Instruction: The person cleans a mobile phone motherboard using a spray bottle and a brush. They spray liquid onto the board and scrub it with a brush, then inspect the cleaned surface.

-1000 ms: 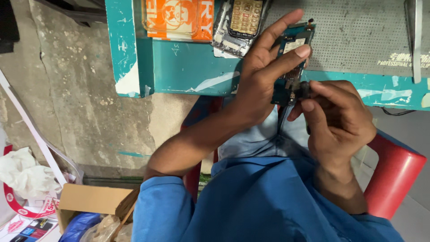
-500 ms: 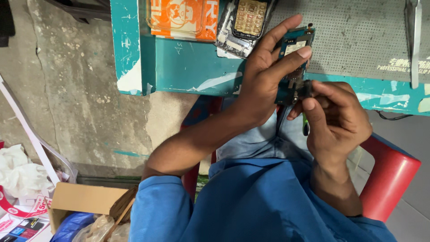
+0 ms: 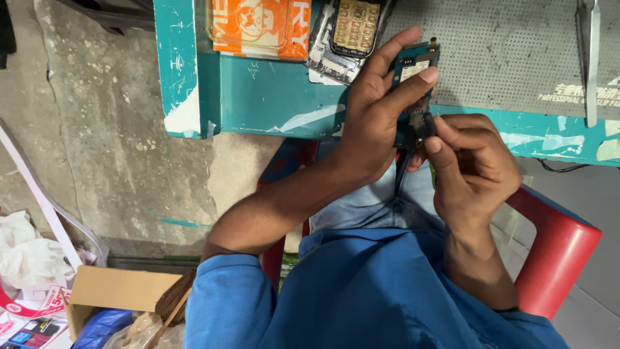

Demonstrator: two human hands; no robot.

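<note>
Head view, read from the left: I saw crumpled white plastic bags on the floor, then an open cardboard box with a blue bag and scraps beside it, all against a stained concrete wall. Next came the teal worktop, its paint chipped at the corner, carrying an orange printed packet and, just beside that, a stripped keypad phone lying on its loose casing parts. A grey perforated mat covered the worktop further right, with a slim metal tool lying on it near the far edge.

My left hand was clenched around a small blue circuit board, held upright above the worktop's front edge, fingers wrapped across its face so I could see only its upper part. My right hand sat just below it, fingertips pinched on a dark plug touching the board's lower end; its thin dark cable dropped toward my lap. The left fingers and right thumb hid the joint, so I could not tell whether the plug was seated. Behind the right wrist showed the red chair.

Against the frame half a second before, both hands kept the same grasps and places; the board and plug had hardly shifted, and the whole scene sat only slightly differently in view.
</note>
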